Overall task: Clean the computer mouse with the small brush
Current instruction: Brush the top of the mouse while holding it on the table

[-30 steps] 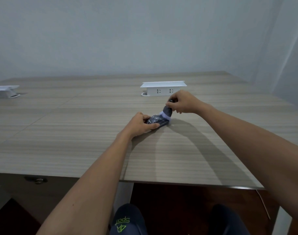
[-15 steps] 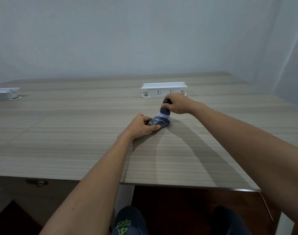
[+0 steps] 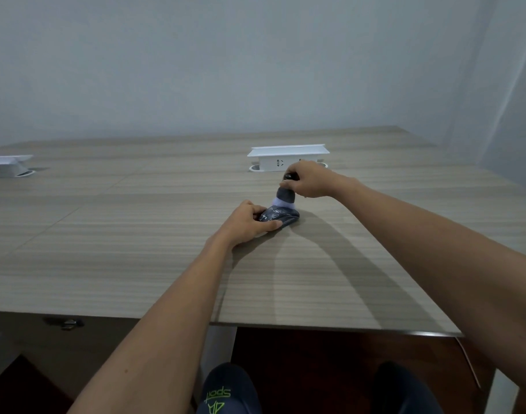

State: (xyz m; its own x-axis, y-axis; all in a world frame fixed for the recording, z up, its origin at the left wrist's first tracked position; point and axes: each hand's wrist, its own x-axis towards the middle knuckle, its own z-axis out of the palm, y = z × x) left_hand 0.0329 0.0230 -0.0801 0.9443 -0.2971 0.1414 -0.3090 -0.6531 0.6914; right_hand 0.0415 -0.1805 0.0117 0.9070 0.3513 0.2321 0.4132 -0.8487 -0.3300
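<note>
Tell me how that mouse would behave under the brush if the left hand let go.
The mouse looks small and low, so probably light. On the smooth table it would likely slide rather than tip. That may be why the left hand pins it.

Wooden table bearing mouse, socket boxes.

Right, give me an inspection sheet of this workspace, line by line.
Surface: wood-grain table, mostly bare.
Job's things: dark computer mouse lies on the table; small brush stands upright over it, pale bristles on the mouse's top.
Clutter: nothing seen.
Grippers: left hand holds the mouse at its near end, fingers along its side; right hand grips the brush handle from above.
Cables: nothing seen on the table; a thin line hangs below its right edge, unclear.
Surroundings: white socket box behind the hands, a second socket box at far left, plain wall, dark floor below.
</note>
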